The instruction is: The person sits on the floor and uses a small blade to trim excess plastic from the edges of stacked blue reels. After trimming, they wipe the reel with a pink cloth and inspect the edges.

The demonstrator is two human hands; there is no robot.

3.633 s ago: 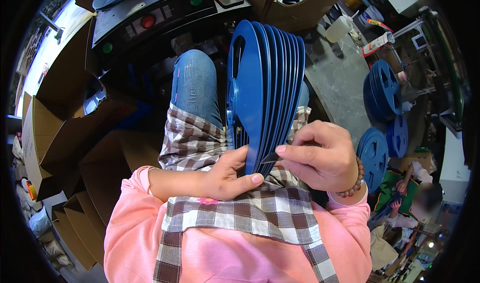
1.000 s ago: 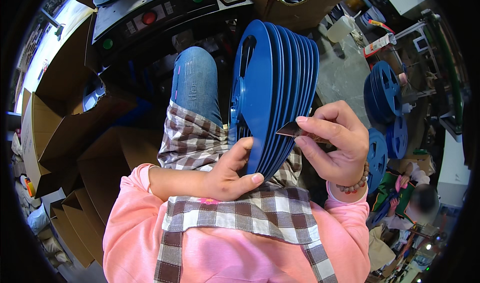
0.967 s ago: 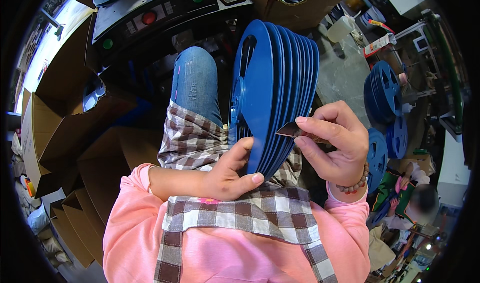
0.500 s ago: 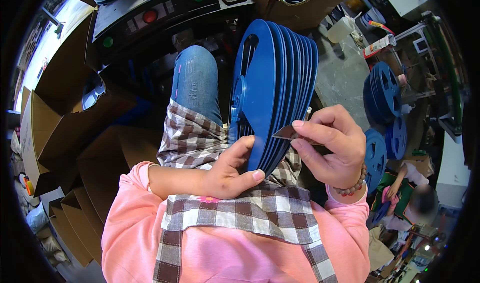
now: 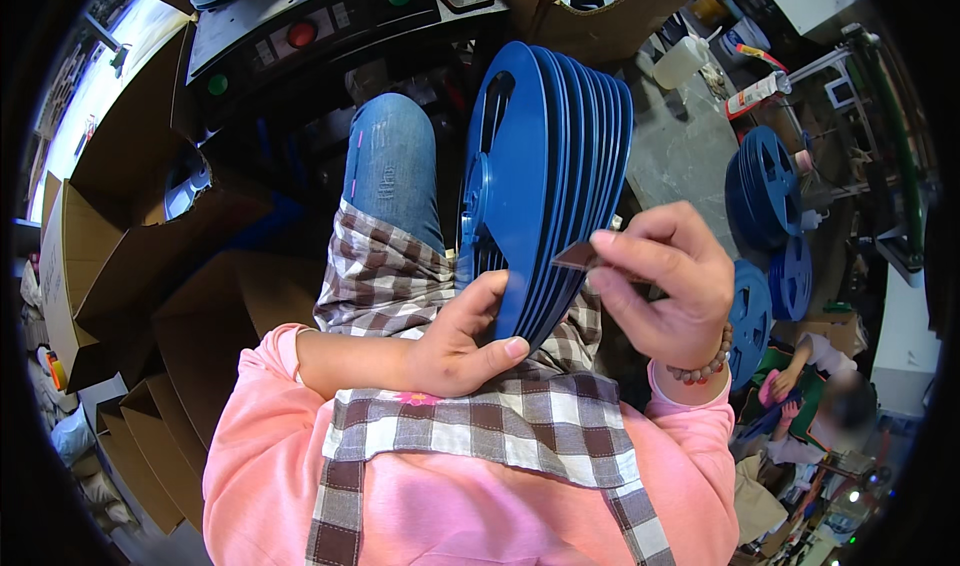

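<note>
Several blue reels (image 5: 545, 181) rest against the left hand (image 5: 462, 338), while the right hand (image 5: 662, 286) pinches perhaps a dark tab (image 5: 578, 257).

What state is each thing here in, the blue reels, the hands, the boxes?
Reel stack: upright on edge on the lap, packed side by side.
Left hand: fingers pressed on the stack's near face, steadying it.
Right hand: raised beside the stack, pinching a small dark strip.
Cardboard boxes: open, flaps up.
Spare reels: standing on edge at the right.
Panel buttons: whether lit, cannot tell.
</note>
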